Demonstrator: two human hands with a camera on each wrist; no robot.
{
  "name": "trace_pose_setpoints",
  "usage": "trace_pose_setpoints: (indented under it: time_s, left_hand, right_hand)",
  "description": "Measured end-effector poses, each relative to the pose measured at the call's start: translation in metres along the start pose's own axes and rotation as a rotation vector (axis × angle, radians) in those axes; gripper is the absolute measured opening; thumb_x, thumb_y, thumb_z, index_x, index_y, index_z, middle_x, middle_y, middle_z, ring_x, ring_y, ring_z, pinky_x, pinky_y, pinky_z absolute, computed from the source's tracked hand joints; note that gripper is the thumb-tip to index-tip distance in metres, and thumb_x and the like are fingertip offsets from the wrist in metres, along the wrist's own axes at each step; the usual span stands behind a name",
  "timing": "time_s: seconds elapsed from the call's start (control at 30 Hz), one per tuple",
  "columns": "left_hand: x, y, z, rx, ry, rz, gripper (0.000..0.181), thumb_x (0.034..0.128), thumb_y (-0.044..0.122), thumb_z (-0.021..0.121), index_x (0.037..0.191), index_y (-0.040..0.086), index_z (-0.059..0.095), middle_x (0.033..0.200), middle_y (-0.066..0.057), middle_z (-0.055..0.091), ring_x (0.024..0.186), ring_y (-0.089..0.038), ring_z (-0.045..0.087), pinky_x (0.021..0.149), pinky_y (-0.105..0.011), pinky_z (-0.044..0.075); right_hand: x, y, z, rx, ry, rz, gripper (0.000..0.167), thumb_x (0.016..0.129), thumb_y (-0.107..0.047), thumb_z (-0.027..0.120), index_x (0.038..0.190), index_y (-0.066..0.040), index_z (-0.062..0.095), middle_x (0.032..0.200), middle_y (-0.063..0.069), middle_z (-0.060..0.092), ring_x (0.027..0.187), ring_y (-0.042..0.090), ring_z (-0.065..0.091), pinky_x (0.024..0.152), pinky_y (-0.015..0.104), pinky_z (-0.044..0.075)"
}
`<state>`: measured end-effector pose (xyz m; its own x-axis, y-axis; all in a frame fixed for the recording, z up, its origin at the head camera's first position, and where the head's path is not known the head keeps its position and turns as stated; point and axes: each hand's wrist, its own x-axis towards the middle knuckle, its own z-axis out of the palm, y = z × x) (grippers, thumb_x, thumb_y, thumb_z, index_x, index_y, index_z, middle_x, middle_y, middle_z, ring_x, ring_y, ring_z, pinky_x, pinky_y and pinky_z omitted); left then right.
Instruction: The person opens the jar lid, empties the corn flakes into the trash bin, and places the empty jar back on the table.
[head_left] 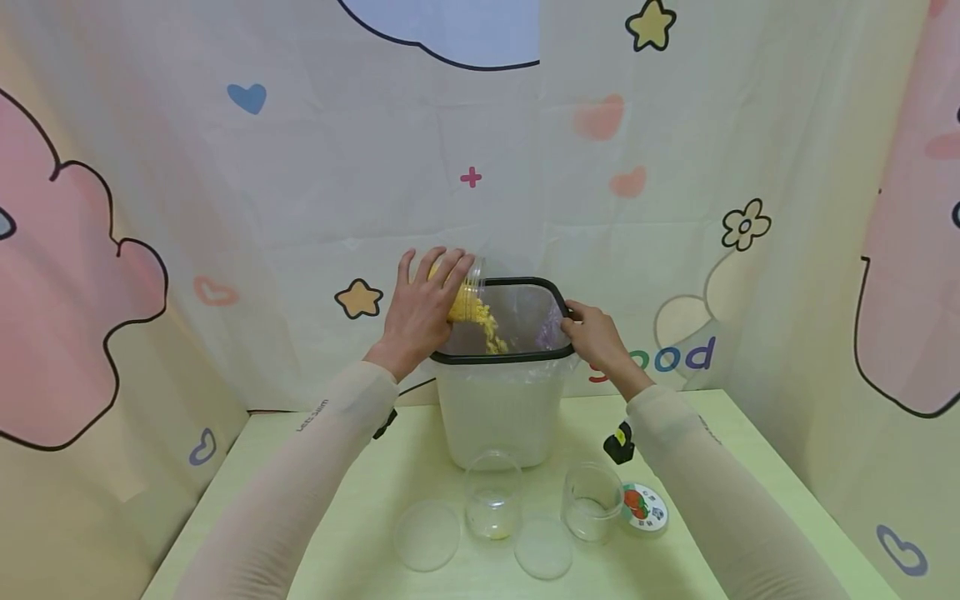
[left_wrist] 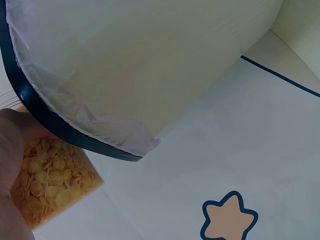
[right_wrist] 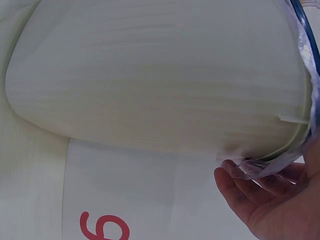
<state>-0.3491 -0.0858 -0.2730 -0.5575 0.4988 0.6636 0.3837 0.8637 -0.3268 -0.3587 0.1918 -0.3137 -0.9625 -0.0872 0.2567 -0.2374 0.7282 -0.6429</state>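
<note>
My left hand (head_left: 420, 312) grips a clear plastic jar (head_left: 478, 271) of yellow corn flakes, tipped sideways over the left part of a white trash bin (head_left: 498, 417). A stream of corn flakes (head_left: 491, 329) is falling from its mouth into the bin. Many flakes are still in the jar (left_wrist: 57, 180) in the left wrist view. At the bin's right side, my right hand (head_left: 600, 337) holds the black rim (head_left: 517, 357), thumb on top. The right wrist view has its fingers curled under the rim, by the thin plastic liner (right_wrist: 255, 170). The bin's bottom is hidden.
In front of the bin stand two clear empty jars, one left (head_left: 492, 500) and one right (head_left: 591, 504). Two translucent lids (head_left: 427, 536) and a round lid with a tomato picture (head_left: 645, 507) lie on the pale table (head_left: 345, 500). A patterned curtain (head_left: 360, 192) hangs close behind.
</note>
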Motion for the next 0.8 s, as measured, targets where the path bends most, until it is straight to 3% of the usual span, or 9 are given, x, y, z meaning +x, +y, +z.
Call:
trace_pose_setpoints:
  time_s: [0.3, 0.6, 0.8]
  left_hand:
    - [-0.0001, 0.0002, 0.0009, -0.001, -0.010, 0.001, 0.092, 0.0746, 0.018, 0.078, 0.151, 0.018, 0.027, 0.152, -0.005, 0.036, 0.142, -0.028, 0.030, 0.120, -0.056, 0.019]
    - [0.0007, 0.0007, 0.0002, 0.012, -0.002, 0.013, 0.089, 0.0765, 0.015, 0.076, 0.151, 0.019, 0.027, 0.152, -0.004, 0.036, 0.143, -0.029, 0.030, 0.121, -0.056, 0.018]
    - [0.0012, 0.0011, 0.0001, 0.013, -0.009, 0.015, 0.090, 0.0768, 0.014, 0.075, 0.151, 0.020, 0.026, 0.153, -0.004, 0.035, 0.143, -0.029, 0.028, 0.121, -0.056, 0.017]
  right_hand:
    - [-0.0019, -0.0010, -0.0002, 0.007, -0.007, 0.008, 0.052, 0.101, -0.016, 0.042, 0.150, -0.001, 0.036, 0.139, 0.025, 0.055, 0.118, 0.035, 0.055, 0.093, 0.041, 0.048]
    - [-0.0033, -0.0033, -0.0014, 0.007, -0.005, 0.001, 0.051, 0.101, -0.016, 0.042, 0.149, 0.000, 0.038, 0.140, 0.025, 0.054, 0.118, 0.035, 0.055, 0.096, 0.044, 0.049]
    - [-0.0035, -0.0033, -0.0015, 0.004, -0.004, 0.004, 0.051, 0.101, -0.016, 0.042, 0.149, -0.001, 0.038, 0.139, 0.025, 0.054, 0.111, 0.034, 0.055, 0.088, 0.038, 0.048]
